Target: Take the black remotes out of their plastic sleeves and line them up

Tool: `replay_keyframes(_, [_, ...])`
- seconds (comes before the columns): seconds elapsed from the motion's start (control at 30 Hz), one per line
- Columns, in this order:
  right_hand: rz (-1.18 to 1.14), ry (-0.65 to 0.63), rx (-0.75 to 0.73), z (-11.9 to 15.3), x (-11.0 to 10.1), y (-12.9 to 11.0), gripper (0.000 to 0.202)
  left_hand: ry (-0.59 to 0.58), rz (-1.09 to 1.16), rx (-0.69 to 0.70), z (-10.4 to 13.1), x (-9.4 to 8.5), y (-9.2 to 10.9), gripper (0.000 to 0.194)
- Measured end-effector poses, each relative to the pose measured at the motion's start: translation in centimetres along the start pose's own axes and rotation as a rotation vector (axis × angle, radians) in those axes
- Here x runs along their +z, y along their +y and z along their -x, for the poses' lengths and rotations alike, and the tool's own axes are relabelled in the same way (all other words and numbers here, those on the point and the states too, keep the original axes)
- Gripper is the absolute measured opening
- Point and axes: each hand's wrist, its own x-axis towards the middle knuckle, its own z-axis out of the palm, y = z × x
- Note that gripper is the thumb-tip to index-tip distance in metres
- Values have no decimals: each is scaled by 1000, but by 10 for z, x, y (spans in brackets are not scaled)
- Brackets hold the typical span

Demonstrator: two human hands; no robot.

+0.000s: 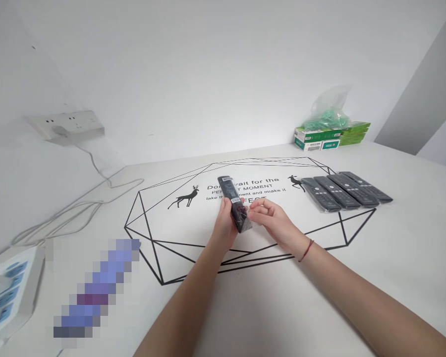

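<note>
My left hand [225, 228] is wrapped round a black remote control [228, 191] in a clear plastic sleeve. The remote is tilted, its far end leaning left, and its back with small white labels faces up. With fingers pinched together, my right hand [269, 218] grips the loose end of the plastic sleeve [247, 223] beside the remote's near end. The exact pinch point is partly hidden by the fingers. Off to the right, several bagged black remotes [347, 191] lie side by side on the table, buttons up.
Green and white boxes [317, 136] with a clear plastic bag [329, 111] on top stand at the back right. A white power strip [20, 292] and loose cables [63, 223] lie at left, near a blurred-out bluish object [100, 287]. A wall socket [69, 124] is above the white table [405, 258].
</note>
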Motion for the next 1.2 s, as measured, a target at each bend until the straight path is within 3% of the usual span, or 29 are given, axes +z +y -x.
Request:
replay_keyframes(0.1, [146,7,-73,0,-1,-5,16,38,77,-12,0,1,5,41])
replay_keyframes(0.17, [295,6,-119,2,-1,-10,23,64,123,5,1,1,9,42])
replay_keyframes(0.3, [558,13,-71,6,-1,-15,18,121,206,83,0,-2,17,40])
replay_keyframes(0.4, [426,108,16,5,1,-9,10,102,252,119,-1,-6,22,43])
replay_keyframes(0.5, [252,193,83,2,7,2,18,45,272,160,2,-5,27,41])
replay_keyframes(0.6, [35,64,242,3,14,10,34,-14,256,186,10,0,32,38])
replay_keyframes(0.73, [-364,-158,454,7,16,11,44,-30,194,112,19,7,36,45])
replay_keyframes(0.9, [-384,-192,449,8,12,9,44,-67,110,23,21,5,40,56])
replay_keyframes(1.07, [-357,-205,459,11,16,4,41,-99,127,174,21,2,44,43])
replay_keyframes(1.2, [-338,-221,479,16,18,2,39,-134,134,264,22,-1,48,43])
